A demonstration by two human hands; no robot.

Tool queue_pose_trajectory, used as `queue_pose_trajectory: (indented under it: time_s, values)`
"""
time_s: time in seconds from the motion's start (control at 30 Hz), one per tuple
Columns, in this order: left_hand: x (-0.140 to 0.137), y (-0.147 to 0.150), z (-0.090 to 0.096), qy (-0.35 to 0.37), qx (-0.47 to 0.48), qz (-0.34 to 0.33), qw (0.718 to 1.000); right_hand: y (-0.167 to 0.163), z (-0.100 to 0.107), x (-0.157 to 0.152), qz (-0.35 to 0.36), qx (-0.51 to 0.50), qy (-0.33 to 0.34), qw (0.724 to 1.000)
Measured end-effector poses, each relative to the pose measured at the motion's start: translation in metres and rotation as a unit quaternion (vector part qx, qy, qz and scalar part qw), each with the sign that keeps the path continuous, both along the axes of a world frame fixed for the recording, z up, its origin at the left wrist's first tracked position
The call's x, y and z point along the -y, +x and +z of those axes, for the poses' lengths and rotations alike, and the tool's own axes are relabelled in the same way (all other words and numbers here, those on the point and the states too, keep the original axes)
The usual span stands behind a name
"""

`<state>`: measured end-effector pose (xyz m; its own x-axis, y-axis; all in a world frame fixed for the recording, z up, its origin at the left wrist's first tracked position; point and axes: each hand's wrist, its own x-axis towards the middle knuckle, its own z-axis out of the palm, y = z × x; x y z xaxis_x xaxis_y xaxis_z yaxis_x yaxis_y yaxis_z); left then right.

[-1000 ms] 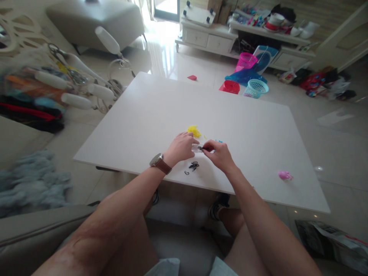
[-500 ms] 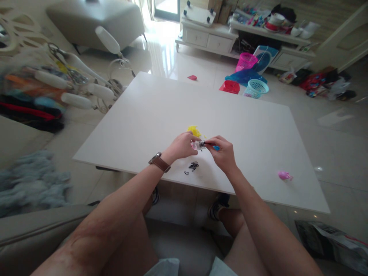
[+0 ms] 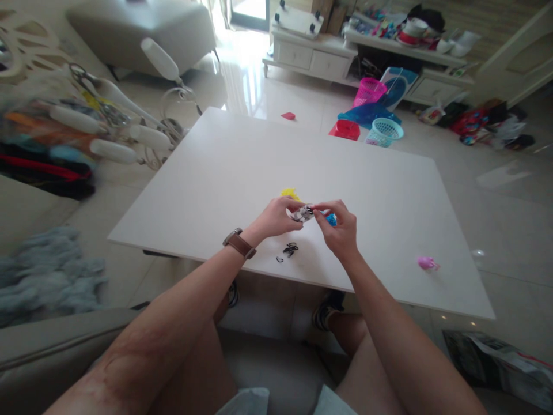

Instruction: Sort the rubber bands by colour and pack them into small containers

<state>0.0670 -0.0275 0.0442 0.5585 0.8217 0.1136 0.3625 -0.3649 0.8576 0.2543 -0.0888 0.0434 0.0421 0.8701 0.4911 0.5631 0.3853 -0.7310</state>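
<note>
While both forearms reach over the near edge of the table (image 3: 207, 173), here's one loose band (image 3: 279, 260), black, lying closest to that edge, and just beyond it one black pile (image 3: 291, 249), too tangled to count. Off towards the near-right corner, one pink toy (image 3: 427, 263), well apart from the hands.

Now the action! The left hand (image 3: 276, 219), one watch (image 3: 242, 244) at its wrist, holds one clear container (image 3: 306, 213) between thumb and fingers, black bits showing in it, out over the table past the black pile. The right hand (image 3: 341, 227) is right at the container's end, thumb and forefinger drawn narrow; whether they grip anything, I can't tell. One blue pile (image 3: 331, 219) peeps through that hand's crook; one yellow pile (image 3: 289, 193) sits beyond the left.

Against half a second ago, the container is farther from the near edge and a touch rightward, with more black in view; the yellow is more covered. Loose band, black pile and toy: same spots.

White tabletop runs broadly from the yellow to the far edge, and from the left hand to the left edge. Beyond, on the floor: two baskets, pink (image 3: 370, 92) and pale blue (image 3: 384, 132).
</note>
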Motion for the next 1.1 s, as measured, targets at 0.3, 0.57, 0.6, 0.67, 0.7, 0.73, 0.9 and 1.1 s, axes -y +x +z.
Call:
queue_pose_trajectory:
  time_s: [0.3, 0.57, 0.6, 0.67, 0.7, 0.73, 0.9, 1.1]
  values:
    - [0.002, 0.001, 0.003, -0.015, 0.009, 0.002, 1.0, 0.002, -0.001, 0.0, -0.009, -0.055, 0.005, 0.998]
    - [0.001, 0.001, 0.0, -0.007, 0.024, 0.016, 1.0, 0.002, 0.003, 0.003, 0.016, -0.025, -0.018, 0.999]
    - [0.0, 0.001, -0.001, -0.009, 0.029, 0.019, 0.999, 0.003, 0.004, 0.004, 0.014, -0.021, -0.009, 1.0]
    - [-0.002, 0.002, -0.003, -0.011, 0.05, 0.038, 0.998, 0.005, 0.003, 0.002, -0.011, -0.021, 0.004, 1.0]
    - [-0.003, 0.001, -0.003, -0.012, 0.066, 0.053, 0.996, 0.007, 0.0, 0.001, -0.029, -0.02, -0.003, 0.999]
    - [-0.005, 0.001, -0.004, -0.013, 0.085, 0.072, 0.994, 0.009, -0.004, -0.002, -0.043, -0.014, -0.025, 0.999]
    - [-0.011, -0.002, -0.004, 0.006, 0.125, 0.15, 0.981, 0.015, -0.046, -0.015, -0.001, 0.113, -0.222, 0.968]
    - [-0.012, -0.004, -0.003, 0.03, 0.121, 0.17, 0.977, 0.004, -0.081, -0.012, 0.102, 0.247, -0.249, 0.931]
